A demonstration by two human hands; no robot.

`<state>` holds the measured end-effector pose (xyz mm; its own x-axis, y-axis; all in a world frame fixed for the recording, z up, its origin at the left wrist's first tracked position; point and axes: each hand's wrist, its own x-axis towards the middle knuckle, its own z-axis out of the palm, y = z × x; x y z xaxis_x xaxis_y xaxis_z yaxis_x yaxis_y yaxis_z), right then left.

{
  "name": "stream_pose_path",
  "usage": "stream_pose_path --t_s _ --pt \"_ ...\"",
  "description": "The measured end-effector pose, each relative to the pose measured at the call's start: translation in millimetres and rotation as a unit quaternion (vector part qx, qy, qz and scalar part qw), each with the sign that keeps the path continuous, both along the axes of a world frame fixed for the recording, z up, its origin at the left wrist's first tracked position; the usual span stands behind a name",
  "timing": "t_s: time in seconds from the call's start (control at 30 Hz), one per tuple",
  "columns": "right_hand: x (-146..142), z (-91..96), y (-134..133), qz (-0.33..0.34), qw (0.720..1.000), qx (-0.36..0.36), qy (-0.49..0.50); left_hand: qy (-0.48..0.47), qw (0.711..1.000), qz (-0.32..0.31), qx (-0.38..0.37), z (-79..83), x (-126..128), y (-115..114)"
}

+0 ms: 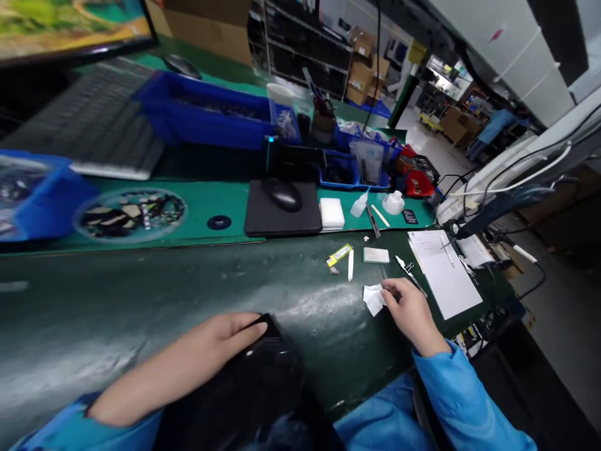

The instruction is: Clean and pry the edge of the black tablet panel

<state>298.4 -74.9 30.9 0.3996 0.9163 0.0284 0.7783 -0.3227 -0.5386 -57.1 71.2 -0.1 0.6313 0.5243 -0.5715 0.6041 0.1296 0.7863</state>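
My left hand (235, 335) is closed around the end of a flat black glossy object (271, 327), thumb on top; its exact kind is unclear. Below it spreads a larger dark shiny mass (253, 394) that blends with it. Over on the right, my right hand (409, 308) has its fingers pinched together at the bench top. A thin grey stick-like tool (383, 273) sticks up from those fingertips, and a crumpled white wipe (374, 299) lies against them. Close by are a small pale block (376, 255), a yellow-labelled strip (339, 255) and a white-tipped pen-like tool (410, 274).
Paper sheets with a pen (444, 275) lie at the right. Along the back stand a mouse (282, 194) on its pad, a white pad stack (332, 213), a dropper bottle (360, 203), blue bins (206, 119) and a round tray of small parts (131, 214).
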Motion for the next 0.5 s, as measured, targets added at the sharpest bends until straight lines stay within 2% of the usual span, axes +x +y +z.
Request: stream_pose_path --t_s 0.1,0.17,0.3,0.4,0.5 --pt "0.9 -12.5 0.7 0.004 1.000 -0.011 -0.010 -0.024 0.999 -0.021 -0.029 3.3 -2.8 1.3" --pt "1.3 -17.5 3.7 0.017 1.000 -0.011 -0.004 -0.022 1.000 -0.019 -0.008 8.5 -2.5 0.9" --pt "-1.8 -16.6 14.2 0.045 0.998 0.018 0.042 -0.038 0.999 -0.030 0.012 25.4 -1.2 -0.2" --pt "-13.7 -7.5 21.0 0.073 0.989 0.030 0.125 -0.061 0.998 -0.022 -0.002 38.1 -2.5 -2.9" --pt "-33.1 1.8 25.7 0.117 0.961 0.019 0.248 -0.068 0.997 -0.019 0.008 42.2 -5.9 -7.1"
